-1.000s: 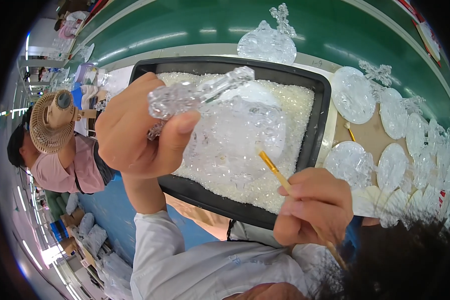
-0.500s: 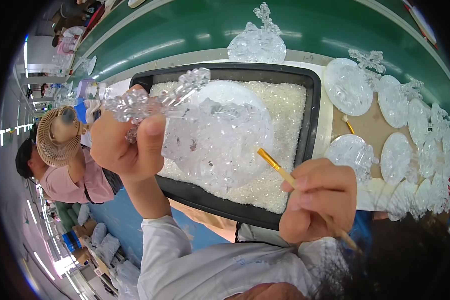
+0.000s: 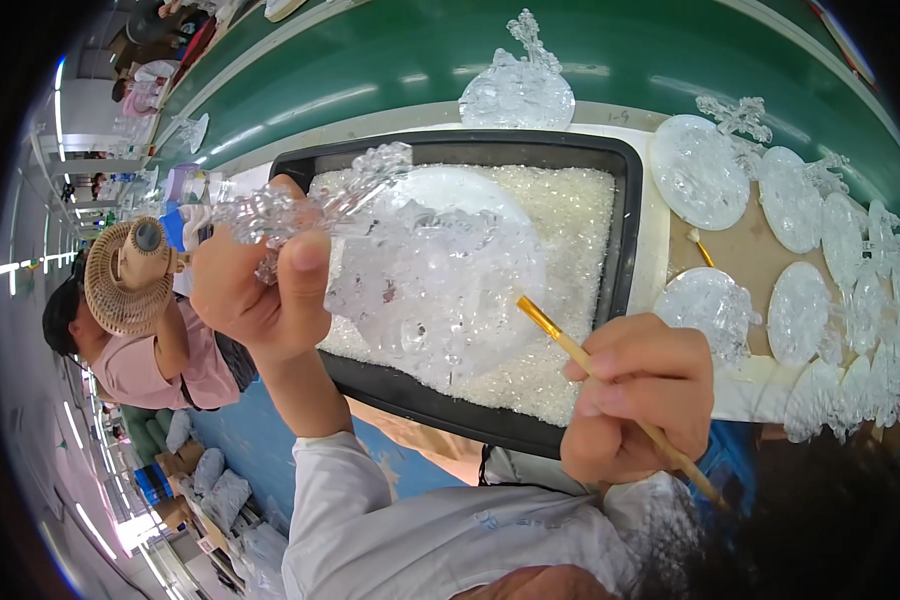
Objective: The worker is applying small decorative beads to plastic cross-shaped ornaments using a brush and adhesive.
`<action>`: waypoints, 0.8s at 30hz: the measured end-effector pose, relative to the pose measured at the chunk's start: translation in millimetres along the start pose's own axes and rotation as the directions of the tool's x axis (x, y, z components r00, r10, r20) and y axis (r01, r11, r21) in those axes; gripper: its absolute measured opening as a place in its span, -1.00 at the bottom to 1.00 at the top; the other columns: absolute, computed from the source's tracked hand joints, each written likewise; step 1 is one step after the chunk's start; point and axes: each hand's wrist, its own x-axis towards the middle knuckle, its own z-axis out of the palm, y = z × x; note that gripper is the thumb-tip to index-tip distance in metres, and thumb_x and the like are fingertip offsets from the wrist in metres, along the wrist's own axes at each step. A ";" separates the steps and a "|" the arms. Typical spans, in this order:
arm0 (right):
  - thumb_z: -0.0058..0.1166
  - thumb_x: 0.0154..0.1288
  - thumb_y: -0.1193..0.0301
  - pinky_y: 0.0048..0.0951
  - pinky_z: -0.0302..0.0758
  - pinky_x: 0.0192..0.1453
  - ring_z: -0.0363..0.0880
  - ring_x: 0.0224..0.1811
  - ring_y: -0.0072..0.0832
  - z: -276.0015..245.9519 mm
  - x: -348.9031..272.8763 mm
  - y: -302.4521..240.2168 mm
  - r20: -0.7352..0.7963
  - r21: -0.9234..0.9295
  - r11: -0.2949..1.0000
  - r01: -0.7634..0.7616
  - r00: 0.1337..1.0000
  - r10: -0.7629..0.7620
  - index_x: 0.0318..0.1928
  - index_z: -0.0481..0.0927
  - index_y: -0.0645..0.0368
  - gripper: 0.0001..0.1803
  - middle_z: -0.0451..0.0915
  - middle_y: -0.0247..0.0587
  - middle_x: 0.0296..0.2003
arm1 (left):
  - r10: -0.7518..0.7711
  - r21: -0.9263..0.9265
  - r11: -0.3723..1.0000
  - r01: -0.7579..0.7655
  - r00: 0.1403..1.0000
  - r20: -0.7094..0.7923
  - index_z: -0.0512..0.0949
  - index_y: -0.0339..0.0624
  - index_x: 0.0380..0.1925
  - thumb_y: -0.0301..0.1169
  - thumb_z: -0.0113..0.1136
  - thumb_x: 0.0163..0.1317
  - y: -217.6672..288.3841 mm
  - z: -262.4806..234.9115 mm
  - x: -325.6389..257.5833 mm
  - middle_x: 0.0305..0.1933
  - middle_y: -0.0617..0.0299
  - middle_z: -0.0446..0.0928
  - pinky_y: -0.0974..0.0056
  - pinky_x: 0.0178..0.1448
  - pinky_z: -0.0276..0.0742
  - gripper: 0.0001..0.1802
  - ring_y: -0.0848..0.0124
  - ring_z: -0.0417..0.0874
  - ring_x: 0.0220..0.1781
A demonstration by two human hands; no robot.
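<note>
Held over a black tray is a clear ornament with a wide round part and a cross-shaped end. My left hand is closed round the cross-shaped end, thumb uppermost. In my right hand a thin paintbrush with a wooden handle and gold ferrule is pinched. Its bristle tip lies over the right side of the round part; whether they touch I cannot tell. White sparkling granules fill the tray beneath, partly hidden by the ornament.
Similar clear ornaments stand in a group at the right, one near the tray. Another ornament sits beyond the tray, by the green surface. A second brush lies between the right-hand ornaments. A person and a beige fan are at left.
Both hands keep their hold, and the brush stays near the same spot on the ornament. The fan at left appears turned differently. The whole view has shifted slightly.
</note>
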 end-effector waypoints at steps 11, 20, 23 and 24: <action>0.27 0.23 0.35 -0.49 0.47 -0.55 0.50 -0.57 -0.38 -2.9 -2.9 -3.4 0.092 0.077 0.997 0.015 0.995 -0.022 -0.31 0.47 0.25 -0.74 0.44 -0.05 -0.34 | 0.073 -0.008 0.997 -0.073 0.997 -0.016 0.64 -0.30 -0.50 -0.34 0.38 0.16 3.2 0.5 6.0 -0.61 0.24 0.54 0.42 -0.53 0.17 -0.77 0.48 0.33 -0.66; 0.24 0.24 0.35 -0.48 0.47 -0.58 0.51 -0.58 -0.37 -1.8 0.0 -6.1 0.135 -0.023 1.000 -0.015 0.991 0.018 -0.30 0.47 0.25 -0.75 0.44 -0.05 -0.33 | 0.115 0.059 0.992 -0.113 0.993 -0.035 0.62 -0.31 -0.52 -0.33 0.42 0.11 -1.3 0.8 4.1 -0.63 0.23 0.51 0.42 -0.53 0.21 -0.74 0.45 0.33 -0.67; 0.20 0.21 0.41 -0.48 0.46 -0.58 0.51 -0.59 -0.38 -4.3 3.3 -4.2 0.151 0.071 0.997 0.042 0.987 -0.053 -0.32 0.48 0.25 -0.80 0.45 -0.05 -0.35 | 0.152 0.063 0.987 -0.150 0.988 -0.028 0.61 -0.32 -0.53 -0.35 0.41 0.11 -2.1 1.7 7.1 -0.64 0.22 0.50 0.41 -0.54 0.21 -0.76 0.43 0.32 -0.67; 0.19 0.19 0.44 -0.48 0.46 -0.58 0.51 -0.60 -0.38 -1.2 0.8 -5.3 0.135 0.023 0.999 0.031 0.990 -0.034 -0.32 0.48 0.25 -0.82 0.45 -0.05 -0.34 | 0.153 0.065 0.986 -0.150 0.988 -0.028 0.61 -0.32 -0.53 -0.35 0.41 0.11 0.0 2.1 8.3 -0.64 0.22 0.50 0.41 -0.54 0.21 -0.76 0.43 0.32 -0.67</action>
